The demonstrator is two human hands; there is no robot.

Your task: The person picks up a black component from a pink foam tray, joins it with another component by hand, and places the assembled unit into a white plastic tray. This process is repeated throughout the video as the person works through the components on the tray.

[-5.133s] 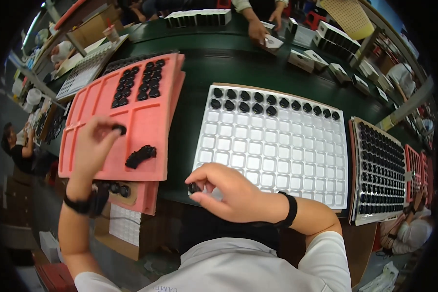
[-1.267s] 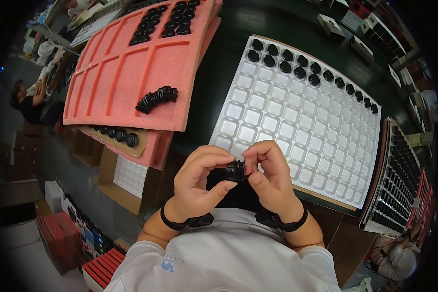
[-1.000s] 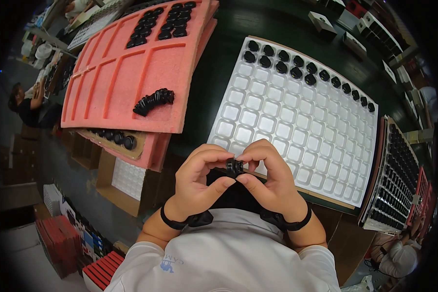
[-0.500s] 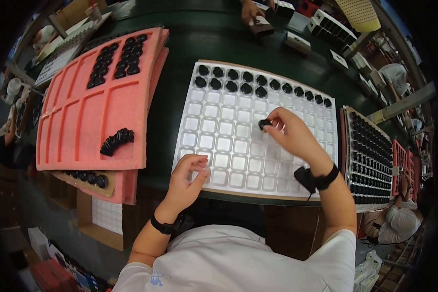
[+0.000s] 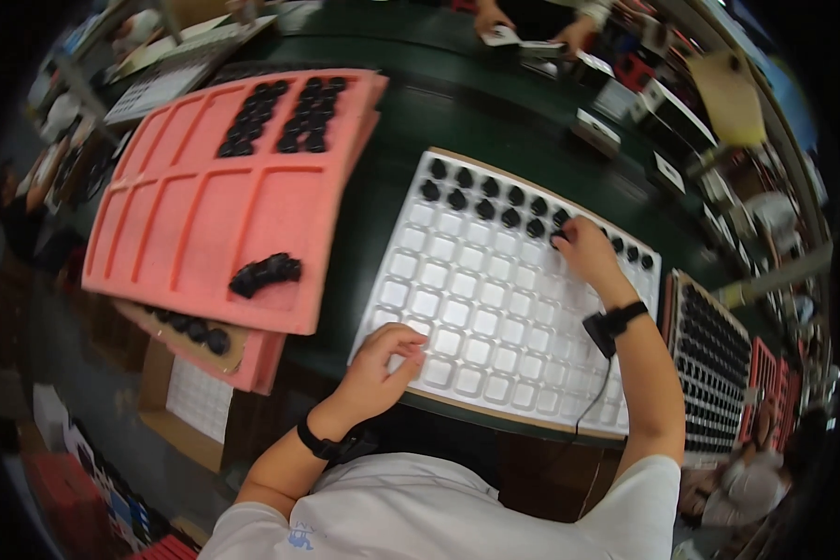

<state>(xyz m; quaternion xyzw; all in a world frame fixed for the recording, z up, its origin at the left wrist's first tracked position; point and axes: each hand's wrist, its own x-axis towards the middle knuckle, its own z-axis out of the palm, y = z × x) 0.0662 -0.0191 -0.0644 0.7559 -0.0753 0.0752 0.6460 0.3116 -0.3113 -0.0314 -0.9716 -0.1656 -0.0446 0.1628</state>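
Note:
A white plastic tray (image 5: pixel 394 291) with many square pockets lies in front of me. Small black rounded parts (image 5: pixel 484 209) sit in its far row and in part of the second row. My right hand (image 5: pixel 590 252) pinches one black part (image 5: pixel 559 241) at the second row, just right of the filled pockets; its fingers partly hide it and the parts behind. My left hand (image 5: pixel 383 371) rests over the tray's near left corner, fingers loosely curled and apart, with nothing visible in them.
Left of the tray, a stack of pink foam trays (image 5: pixel 191 238) holds black parts in two far compartments and a curved row (image 5: pixel 266 274) nearby. A filled tray (image 5: pixel 709 345) stands at the right. Across the green table (image 5: pixel 411 103), another person's hands (image 5: pixel 577 35) handle small boxes.
My right hand has moved away from me with the black part, from the tray's middle to its second row. My left hand stays by the near left corner. The whole view has shifted.

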